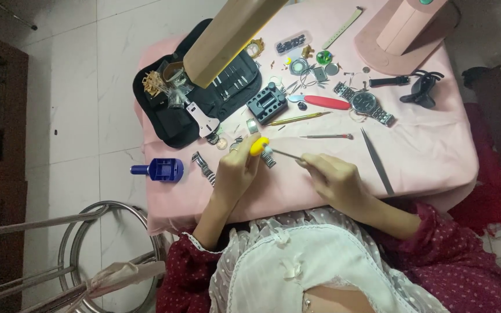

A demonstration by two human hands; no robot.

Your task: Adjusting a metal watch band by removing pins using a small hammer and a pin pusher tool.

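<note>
Both hands are closed: my left hand [234, 168] pinches a yellow-capped tool [259, 145] over a metal band piece [268, 159], my right hand [334, 179] grips a thin pin tool [288, 155]. One slip could flick tiny parts off the pink cloth [436, 150].

Person seen from above, two bare hands in view: left hand [234, 172], right hand [336, 181]. No gloves, rings or wristbands are discernible on either. Both forearms are uncovered to near the elbow. Sleeves [459, 255] are dark red with a fine pattern of small pale dots, gathered loosely at the elbows; the left cuff carries a narrow white scalloped trim. Over the chest lies a white bib-shaped panel [297, 266] of sheer dotted fabric, edged with a ruffled frill, with small fabric bows down its centre.
</note>
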